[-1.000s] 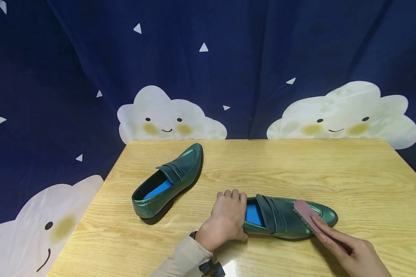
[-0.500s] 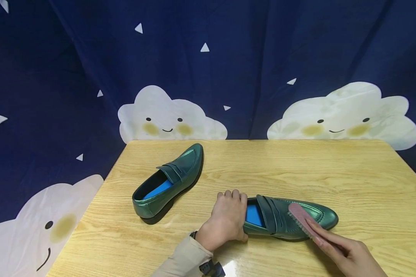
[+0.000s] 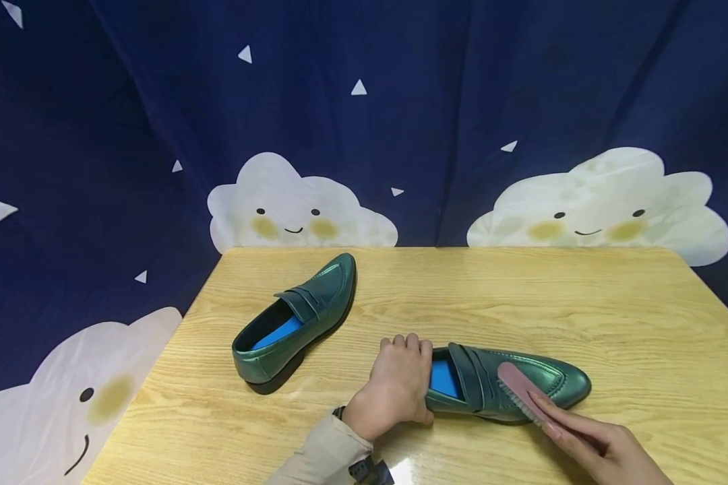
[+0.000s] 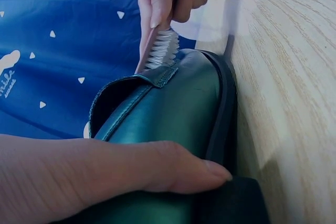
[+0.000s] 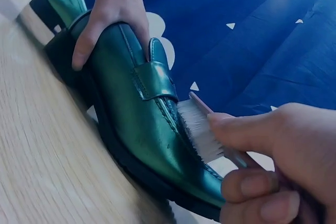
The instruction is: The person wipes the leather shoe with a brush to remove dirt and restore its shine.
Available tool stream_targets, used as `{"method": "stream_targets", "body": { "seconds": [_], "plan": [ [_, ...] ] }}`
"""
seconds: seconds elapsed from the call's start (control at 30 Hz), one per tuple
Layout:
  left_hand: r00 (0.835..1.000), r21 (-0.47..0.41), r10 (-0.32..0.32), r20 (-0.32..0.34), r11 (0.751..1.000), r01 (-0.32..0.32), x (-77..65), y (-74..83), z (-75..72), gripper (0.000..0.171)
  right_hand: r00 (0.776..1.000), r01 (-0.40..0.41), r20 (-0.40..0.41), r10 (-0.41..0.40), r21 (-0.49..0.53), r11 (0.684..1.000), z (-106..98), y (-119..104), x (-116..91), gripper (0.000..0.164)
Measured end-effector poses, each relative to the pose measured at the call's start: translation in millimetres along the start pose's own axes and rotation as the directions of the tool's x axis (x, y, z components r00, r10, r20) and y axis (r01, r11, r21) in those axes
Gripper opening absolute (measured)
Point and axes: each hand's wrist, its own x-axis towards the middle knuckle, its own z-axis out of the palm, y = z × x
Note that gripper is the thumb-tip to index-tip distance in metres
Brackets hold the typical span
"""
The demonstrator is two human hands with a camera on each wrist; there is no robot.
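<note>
A shiny green loafer with a blue insole lies on the wooden table, toe to the right. My left hand grips its heel end; in the left wrist view the thumb lies along the shoe's side near the sole. My right hand pinches a pink brush by its handle. The brush's white bristles meet the loafer's upper just ahead of the strap in the right wrist view. The brush covers part of the toe area in the head view.
A matching green loafer stands at the left of the wooden table, its toe pointing away to the back right. Behind the table hangs a dark blue curtain printed with white clouds and triangles.
My right hand has drawn the brush leftward along the loafer's upper, from nearer the toe to close by the strap. The left hand and both shoes stay in place.
</note>
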Motion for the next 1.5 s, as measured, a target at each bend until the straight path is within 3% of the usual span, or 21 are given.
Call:
{"method": "stream_targets", "body": {
  "seconds": [0.1,0.17,0.27,0.33,0.5,0.7,0.77,0.87,0.97,1.07,1.13,1.2,1.27,1.33,1.4,1.5],
  "plan": [
    [1.000,0.003,-0.001,0.002,1.000,0.001,0.0,0.1,0.2,0.097,0.996,0.059,-0.069,-0.064,-0.071,0.996,-1.7,0.3,-1.2,0.039],
    [1.000,0.002,-0.001,0.001,1.000,0.001,0.5,0.3,0.7,0.097,0.982,0.073,-0.160,-0.098,-0.159,0.985,-3.2,0.1,-1.5,0.038],
    [1.000,0.004,0.002,0.000,1.000,-0.002,0.3,0.5,0.4,0.097,0.952,0.033,-0.283,-0.114,-0.276,0.960,-3.3,-1.6,-0.6,0.037],
    [1.000,0.007,0.004,0.001,1.000,-0.004,0.1,0.6,0.4,0.097,0.940,0.004,-0.325,-0.107,-0.300,0.954,-0.7,-3.9,0.4,0.037],
    [1.000,0.017,0.006,0.006,1.000,-0.006,-1.1,0.1,-1.0,0.097,0.921,0.034,-0.358,-0.154,-0.321,0.947,13.7,-14.4,1.2,0.038],
    [1.000,0.017,0.000,0.004,1.000,0.000,-1.0,-0.6,-1.2,0.097,0.887,0.218,-0.336,-0.317,-0.301,0.928,30.2,-26.0,4.4,0.047],
    [1.000,0.017,-0.003,0.005,1.000,0.002,-0.6,-0.7,-0.7,0.097,0.903,0.157,-0.333,-0.269,-0.327,0.932,30.0,-28.1,3.7,0.046],
    [1.000,0.011,0.004,-0.001,1.000,-0.004,0.2,-0.3,0.0,0.096,0.926,-0.059,-0.363,-0.101,-0.405,0.913,22.4,-28.5,0.0,0.043],
    [1.000,0.008,0.012,-0.010,1.000,-0.012,0.8,0.3,-0.4,0.096,0.905,-0.278,-0.418,0.080,-0.439,0.854,12.0,-26.9,-2.3,0.046],
    [1.000,0.011,0.020,-0.019,1.000,-0.020,1.1,0.2,-1.2,0.096,0.878,-0.352,-0.458,0.141,-0.417,0.838,8.5,-25.7,-2.5,0.046],
    [0.999,0.012,0.022,-0.023,1.000,-0.022,1.6,-0.2,-0.6,0.096,0.892,-0.284,-0.445,0.085,-0.403,0.870,13.8,-25.8,-1.4,0.045],
    [0.999,0.009,0.023,-0.024,1.000,-0.023,1.1,-1.1,-0.3,0.097,0.904,-0.116,-0.424,-0.060,-0.376,0.919,22.5,-27.1,0.4,0.042],
    [1.000,0.006,0.023,-0.021,1.000,-0.023,0.8,-1.6,0.8,0.097,0.894,0.074,-0.392,-0.217,-0.347,0.935,30.9,-28.8,2.4,0.039],
    [1.000,0.001,0.022,-0.021,1.000,-0.022,-0.1,-2.0,1.3,0.097,0.882,0.199,-0.362,-0.301,-0.293,0.935,35.4,-30.3,3.7,0.042],
    [1.000,0.000,0.020,-0.020,1.000,-0.020,-0.7,-2.3,1.9,0.097,0.893,0.200,-0.345,-0.290,-0.273,0.941,35.7,-32.6,3.7,0.040],
    [0.999,-0.001,0.026,-0.023,1.000,-0.026,0.3,-0.2,1.1,0.096,0.933,-0.015,-0.345,-0.100,-0.315,0.949,28.0,-34.7,-1.2,0.038]
  ]
}}
